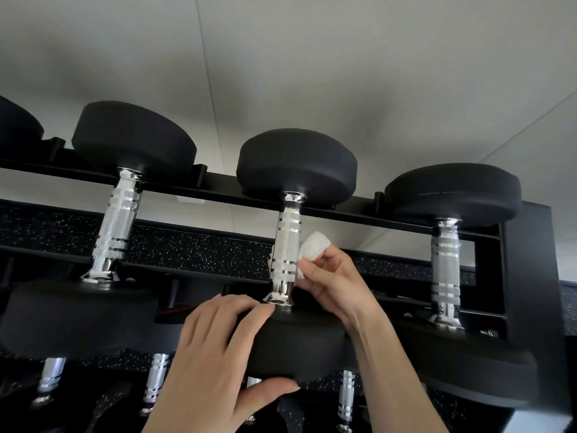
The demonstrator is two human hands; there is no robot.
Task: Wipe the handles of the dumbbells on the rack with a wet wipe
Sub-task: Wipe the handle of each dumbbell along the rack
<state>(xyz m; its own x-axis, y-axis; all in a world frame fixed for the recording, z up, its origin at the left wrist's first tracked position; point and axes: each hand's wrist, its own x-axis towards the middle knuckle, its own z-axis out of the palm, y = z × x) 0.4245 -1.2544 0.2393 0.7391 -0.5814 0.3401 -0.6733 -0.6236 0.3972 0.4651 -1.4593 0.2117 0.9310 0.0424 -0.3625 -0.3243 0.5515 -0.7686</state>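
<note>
Matte black round rubber dumbbell heads [296, 164]; silver steel handles [285, 248], cross-hatched with smooth bands. White folded wet wipe [315, 245]. Black metal rack [527, 276]. Black rubber floor [199, 251] flecked white. Pale grey wall [281, 73].

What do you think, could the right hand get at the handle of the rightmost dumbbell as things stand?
Probably yes. The right hand holds the wet wipe against the middle handle, and the rightmost handle lies bare beside it; nothing stands between them. The left hand grips the middle dumbbell's near head.
</note>
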